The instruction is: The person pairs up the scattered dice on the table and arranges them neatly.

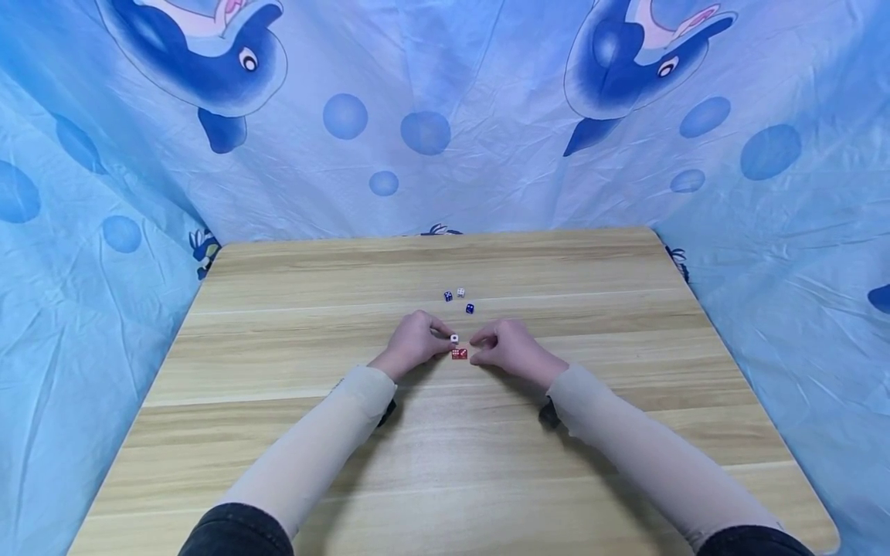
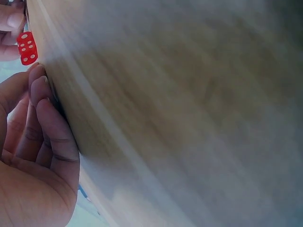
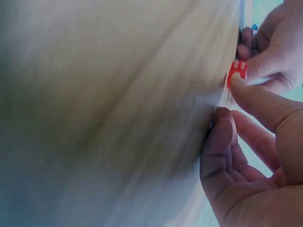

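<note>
Two red dice (image 1: 460,354) sit side by side on the wooden table (image 1: 445,463), and a white die (image 1: 454,338) is just behind them. My left hand (image 1: 416,345) pinches the white die between thumb and index fingertip, reaching in from the left. Opposite it, my right hand (image 1: 513,352) has its thumb and index finger parted, nothing between them, a little right of the red dice. In the left wrist view a red die (image 2: 27,48) shows beyond the left fingertips. In the right wrist view my right thumb tip overlaps a red die (image 3: 239,67).
Farther back on the table lie two blue dice, one at the left (image 1: 448,296) and one at the right (image 1: 470,308), with another white die (image 1: 461,293) near them. A blue cloth (image 1: 473,177) with dolphins hangs behind the table and along its sides.
</note>
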The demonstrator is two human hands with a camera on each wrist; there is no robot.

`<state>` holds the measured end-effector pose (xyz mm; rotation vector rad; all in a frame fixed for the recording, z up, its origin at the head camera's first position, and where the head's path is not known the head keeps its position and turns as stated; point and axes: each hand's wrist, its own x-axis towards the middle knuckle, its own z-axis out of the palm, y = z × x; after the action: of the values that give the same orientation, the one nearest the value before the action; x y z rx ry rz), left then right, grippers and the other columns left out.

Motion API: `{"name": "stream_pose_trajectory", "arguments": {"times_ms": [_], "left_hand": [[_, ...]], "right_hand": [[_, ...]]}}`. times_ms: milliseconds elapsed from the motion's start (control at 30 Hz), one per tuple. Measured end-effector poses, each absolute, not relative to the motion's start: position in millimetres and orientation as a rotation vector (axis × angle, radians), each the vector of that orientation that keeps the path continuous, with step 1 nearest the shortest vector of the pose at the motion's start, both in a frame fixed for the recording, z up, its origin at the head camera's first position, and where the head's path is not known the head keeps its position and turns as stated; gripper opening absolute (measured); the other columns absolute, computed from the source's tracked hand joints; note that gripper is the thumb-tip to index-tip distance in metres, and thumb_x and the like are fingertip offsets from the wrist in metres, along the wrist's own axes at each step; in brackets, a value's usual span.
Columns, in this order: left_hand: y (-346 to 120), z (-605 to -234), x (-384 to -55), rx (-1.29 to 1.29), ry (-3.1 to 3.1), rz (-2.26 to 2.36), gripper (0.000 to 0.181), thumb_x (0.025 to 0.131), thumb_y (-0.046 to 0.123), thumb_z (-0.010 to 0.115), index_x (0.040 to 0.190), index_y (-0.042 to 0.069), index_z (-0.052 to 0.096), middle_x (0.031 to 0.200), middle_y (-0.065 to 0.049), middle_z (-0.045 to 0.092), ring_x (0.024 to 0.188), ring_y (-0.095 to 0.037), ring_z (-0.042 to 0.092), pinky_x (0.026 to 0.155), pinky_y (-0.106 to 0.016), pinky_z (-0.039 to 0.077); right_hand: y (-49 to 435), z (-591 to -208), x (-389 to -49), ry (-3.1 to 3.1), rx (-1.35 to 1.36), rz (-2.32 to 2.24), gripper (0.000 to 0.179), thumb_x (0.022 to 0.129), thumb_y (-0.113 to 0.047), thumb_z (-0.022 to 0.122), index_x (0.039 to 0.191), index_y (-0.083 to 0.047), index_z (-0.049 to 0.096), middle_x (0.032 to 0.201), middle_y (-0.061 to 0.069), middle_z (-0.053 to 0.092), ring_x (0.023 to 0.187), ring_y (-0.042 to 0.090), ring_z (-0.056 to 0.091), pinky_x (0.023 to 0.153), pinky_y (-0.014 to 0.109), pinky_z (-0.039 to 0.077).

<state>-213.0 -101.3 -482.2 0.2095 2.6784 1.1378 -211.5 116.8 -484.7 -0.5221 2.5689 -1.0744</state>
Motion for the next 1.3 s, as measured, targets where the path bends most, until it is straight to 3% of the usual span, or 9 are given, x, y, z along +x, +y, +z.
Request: {"name": "stream_pose_trajectory", "arguments": {"times_ms": [167,400,667,1067,1300], "left_hand": [[-102.0,-482.4,-212.1,0.192,2.621,1.184,0.014,0.084,0.018,0.086,0.097,0.015,0.081,0.095,0.003,0.075,0.069,-0.01,0.068,0.064,-0.028,0.054],[-102.9,-481.4,-210.7,0.194,2.577,1.213,0.014,0.086,0.016,0.084,0.099,0.012,0.081,0.081,0.005,0.073,0.065,-0.012,0.069,0.059,-0.028,0.055],[-103.5,-480.8,-210.0,0.165,2.578,1.193,0.017,0.085,0.017,0.085,0.101,0.013,0.081,0.072,0.006,0.071,0.061,-0.015,0.068,0.055,-0.029,0.055],[-103.8,-482.7,-210.5,0.198,2.581,1.193,0.016,0.087,0.018,0.084,0.101,0.013,0.08,0.068,0.004,0.071,0.059,-0.015,0.067,0.055,-0.03,0.056],[-103.9,-481.6,-210.8,0.216,2.568,1.201,0.015,0.087,0.016,0.083,0.101,0.011,0.08,0.07,0.005,0.071,0.061,-0.015,0.069,0.057,-0.03,0.056]], "right_hand": [[127.1,-480.5,-221.4,2.552,-0.452,-1.155,0.034,0.086,-0.024,0.085,0.116,-0.01,0.076,0.081,-0.002,0.068,0.073,0.018,0.062,0.065,0.033,0.052],[130.3,-474.9,-246.3,2.547,-0.385,-1.339,0.037,0.089,-0.027,0.082,0.12,-0.007,0.073,0.079,0.008,0.073,0.068,0.025,0.069,0.056,0.033,0.054],[124.8,-475.2,-275.4,2.502,-0.285,-1.364,0.043,0.091,-0.033,0.08,0.126,-0.009,0.072,0.085,0.01,0.073,0.073,0.028,0.069,0.068,0.041,0.058],[106.7,-477.6,-299.7,2.547,-0.276,-1.262,0.042,0.088,-0.034,0.083,0.122,-0.01,0.074,0.094,0.0,0.073,0.074,0.022,0.069,0.068,0.036,0.055],[101.5,-476.7,-307.3,2.54,-0.284,-1.222,0.04,0.088,-0.029,0.083,0.121,-0.009,0.074,0.097,0.001,0.074,0.076,0.02,0.07,0.071,0.034,0.057]]}}
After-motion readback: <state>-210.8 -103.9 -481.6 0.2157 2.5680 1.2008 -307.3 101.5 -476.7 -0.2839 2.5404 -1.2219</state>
